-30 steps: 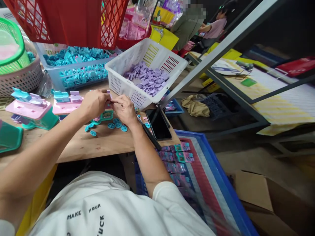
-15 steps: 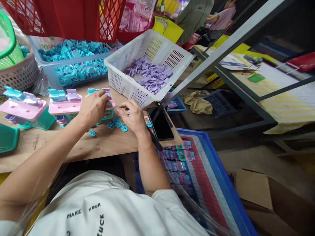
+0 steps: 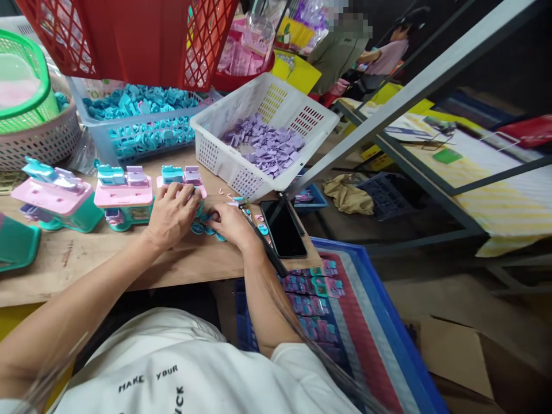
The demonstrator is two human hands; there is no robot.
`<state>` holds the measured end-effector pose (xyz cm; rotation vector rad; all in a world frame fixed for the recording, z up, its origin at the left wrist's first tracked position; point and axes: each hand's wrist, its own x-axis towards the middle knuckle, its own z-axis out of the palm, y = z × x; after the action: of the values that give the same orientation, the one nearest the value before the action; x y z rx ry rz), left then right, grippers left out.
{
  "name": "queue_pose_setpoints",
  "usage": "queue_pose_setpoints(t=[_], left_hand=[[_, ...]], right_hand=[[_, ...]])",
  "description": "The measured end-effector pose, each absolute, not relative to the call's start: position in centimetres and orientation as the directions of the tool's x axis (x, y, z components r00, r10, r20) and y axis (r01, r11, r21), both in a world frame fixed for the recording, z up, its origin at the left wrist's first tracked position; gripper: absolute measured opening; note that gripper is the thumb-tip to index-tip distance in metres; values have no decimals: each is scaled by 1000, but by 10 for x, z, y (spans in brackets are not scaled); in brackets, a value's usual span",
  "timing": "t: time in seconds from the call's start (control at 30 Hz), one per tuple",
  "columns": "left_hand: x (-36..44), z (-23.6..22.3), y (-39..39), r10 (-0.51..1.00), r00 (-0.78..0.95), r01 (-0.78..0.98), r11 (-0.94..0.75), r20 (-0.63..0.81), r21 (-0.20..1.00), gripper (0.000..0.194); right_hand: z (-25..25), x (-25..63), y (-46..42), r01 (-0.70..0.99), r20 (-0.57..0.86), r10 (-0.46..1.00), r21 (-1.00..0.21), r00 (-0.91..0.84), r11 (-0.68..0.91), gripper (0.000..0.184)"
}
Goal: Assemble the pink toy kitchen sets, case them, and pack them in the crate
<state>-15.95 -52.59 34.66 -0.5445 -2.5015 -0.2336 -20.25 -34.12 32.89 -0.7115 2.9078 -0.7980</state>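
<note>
My left hand [image 3: 175, 213] is curled over the front of a pink-and-teal toy box [image 3: 196, 183], which carries a blue piece and a lilac piece on top. Its fingertips are partly hidden against the box. Close beside it, my right hand [image 3: 230, 223] has its fingers bent together by the box's right side, over small blue discs [image 3: 197, 229]; what its fingertips hold is hidden. Two similar pink-and-teal toys, a middle one [image 3: 123, 195] and a left one [image 3: 56, 195], stand in a row to the left.
A white basket [image 3: 207, 150] of lilac pieces and a clear blue basket [image 3: 149, 123] of blue pieces stand behind. A red basket [image 3: 129, 43] hangs over them. A phone [image 3: 282, 230] and a black-handled tool [image 3: 269, 250] lie rightward. A metal post [image 3: 388, 103] slants across; people sit beyond.
My left hand has come down from the toy's top to its front. My right hand has lowered and moved closer, onto the blue discs. The view has shifted slightly.
</note>
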Motion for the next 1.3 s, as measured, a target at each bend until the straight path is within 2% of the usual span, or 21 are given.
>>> queue_pose_setpoints(t=[0.13, 0.23, 0.3, 0.37, 0.5, 0.67, 0.93, 1.07, 1.2, 1.3], left_hand=[[-163, 348, -534, 361, -743, 470, 881, 563, 56, 27], [-165, 345, -544, 375, -701, 554, 822, 606, 132, 28], [-164, 342, -548, 354, -674, 591, 785, 648, 186, 31], [-162, 338, -549, 334, -667, 603, 767, 666, 219, 33], [-160, 335, -547, 336, -678, 603, 763, 654, 232, 37], [-161, 332, -545, 325, -675, 584, 784, 662, 210, 37], [-161, 333, -545, 331, -651, 609, 765, 683, 209, 34], [-162, 332, -546, 322, -681, 603, 756, 658, 256, 34], [-162, 330, -546, 306, -707, 574, 776, 638, 263, 34], [-162, 329, -546, 313, -677, 587, 776, 666, 231, 34]], right_hand=[[337, -200, -327, -444, 180, -440, -644, -880, 623, 11], [347, -201, -325, -439, 318, -319, -774, -893, 456, 16], [352, -206, -334, -457, 403, -218, -810, -889, 366, 21], [354, -213, -348, -513, 483, -175, -789, -858, 338, 20], [347, -226, -371, -629, 573, -263, -676, -776, 384, 6], [336, -227, -371, -689, 623, -317, -552, -715, 469, 13], [336, -226, -371, -698, 651, -302, -517, -697, 496, 16], [338, -224, -372, -720, 635, -373, -465, -677, 516, 19], [340, -222, -371, -747, 609, -440, -469, -660, 471, 22], [339, -223, -370, -751, 646, -400, -468, -650, 465, 22]])
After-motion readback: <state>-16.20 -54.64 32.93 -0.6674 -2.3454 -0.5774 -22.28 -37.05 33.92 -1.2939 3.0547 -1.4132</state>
